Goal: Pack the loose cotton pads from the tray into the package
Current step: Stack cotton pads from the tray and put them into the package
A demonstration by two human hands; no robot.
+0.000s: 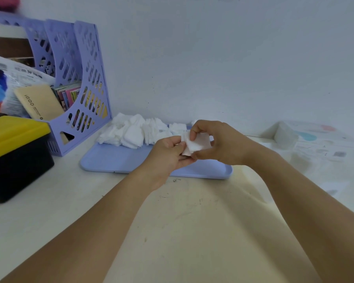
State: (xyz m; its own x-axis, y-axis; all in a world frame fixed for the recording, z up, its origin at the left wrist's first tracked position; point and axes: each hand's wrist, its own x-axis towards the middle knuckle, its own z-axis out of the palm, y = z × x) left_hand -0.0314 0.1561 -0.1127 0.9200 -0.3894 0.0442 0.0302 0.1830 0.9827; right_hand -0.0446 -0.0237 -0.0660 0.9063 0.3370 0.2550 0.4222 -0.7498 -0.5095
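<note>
1. Over the near edge of the lilac tray (119,160), both hands meet on a small stack of cotton pads (196,145), and it is held clear of the tray surface.
2. The left hand (168,156) props the stack from below and the side, fingers curled with their tips pressed on its left edge. The right hand (215,139) arches over the top, thumb and fingers pinching the far side. My read: the pads are being squared into a neat block so they slide into the package in one go.
3. Plenty left to do! The loose pads (135,131) lie heaped along the tray's far edge, against the wall, in ragged overlapping piles, while the near part of the tray is bare.
4. The package (315,137), pale with pastel print, lies well off to the right on the table (192,221). A white block shows at its left end, likely pads already inside, though the blur stops me being sure.
5. Off to the left, a lilac file rack (86,88) holds a tan box and colourful booklets, and a black bin with a yellow lid (16,152) sits shut, contents hidden.
</note>
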